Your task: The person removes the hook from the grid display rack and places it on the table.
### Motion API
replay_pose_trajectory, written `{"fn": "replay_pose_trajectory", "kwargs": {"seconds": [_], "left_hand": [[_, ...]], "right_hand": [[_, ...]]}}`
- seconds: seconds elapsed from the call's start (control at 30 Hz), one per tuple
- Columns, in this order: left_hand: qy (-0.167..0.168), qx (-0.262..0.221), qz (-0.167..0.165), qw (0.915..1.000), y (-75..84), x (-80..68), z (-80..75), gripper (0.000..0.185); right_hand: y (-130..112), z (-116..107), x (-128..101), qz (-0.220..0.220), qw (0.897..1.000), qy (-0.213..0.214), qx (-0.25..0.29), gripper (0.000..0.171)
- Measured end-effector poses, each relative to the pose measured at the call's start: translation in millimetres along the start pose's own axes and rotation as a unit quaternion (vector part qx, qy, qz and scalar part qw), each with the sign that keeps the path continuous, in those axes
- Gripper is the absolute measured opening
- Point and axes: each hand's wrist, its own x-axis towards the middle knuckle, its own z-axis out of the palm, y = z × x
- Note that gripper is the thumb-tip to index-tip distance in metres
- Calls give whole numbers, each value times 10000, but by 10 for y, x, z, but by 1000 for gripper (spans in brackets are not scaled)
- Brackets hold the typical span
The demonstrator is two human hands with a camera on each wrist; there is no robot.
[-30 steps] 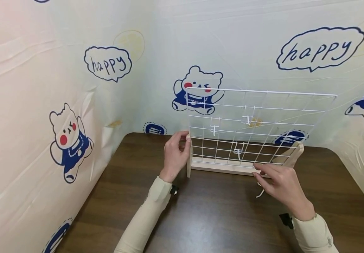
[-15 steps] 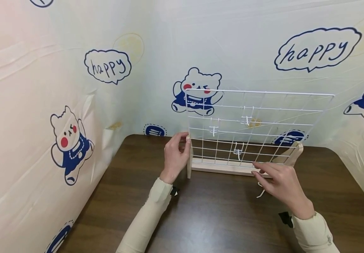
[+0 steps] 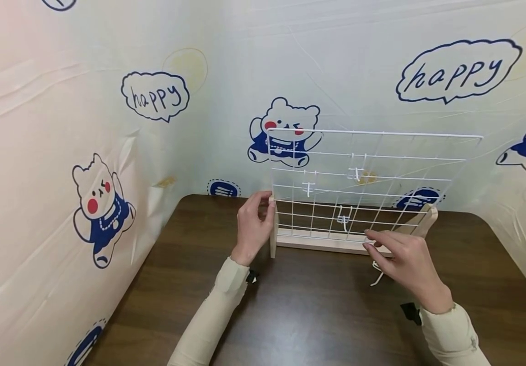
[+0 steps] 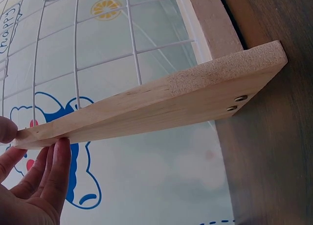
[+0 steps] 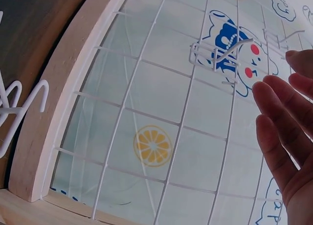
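Note:
A white wire grid panel (image 3: 381, 168) stands upright in a pale wooden stand (image 3: 322, 243) on the dark table. My left hand (image 3: 253, 223) pinches the top tip of the stand's left side piece (image 4: 171, 102) between thumb and fingers (image 4: 54, 171). My right hand (image 3: 404, 259) hovers in front of the grid's lower right rows with straight fingers (image 5: 288, 137), holding nothing. Three white hooks hang on the grid, the lowest hook (image 3: 344, 218) near the middle (image 5: 220, 54). A loose white hook (image 3: 376, 277) lies on the table under my right hand.
The brown table (image 3: 313, 315) is boxed in by plastic sheets printed with bears (image 3: 102, 203) and "happy" bubbles on the left, back and right. The stand sits close to the back sheet. Bare tabletop stretches in front of the stand.
My right hand has risen slightly, its fingertips moving from the stand's base rail up to the grid's lowest rows. The left hand and the stand have not moved.

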Motion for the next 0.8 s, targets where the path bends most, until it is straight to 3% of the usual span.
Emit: {"fn": "replay_pose_trajectory", "kwargs": {"seconds": [0.8], "left_hand": [[5,76,43,10000,0,-8,-5,23]], "right_hand": [[-1,-7,113,24,9997,211,-92,42]]}}
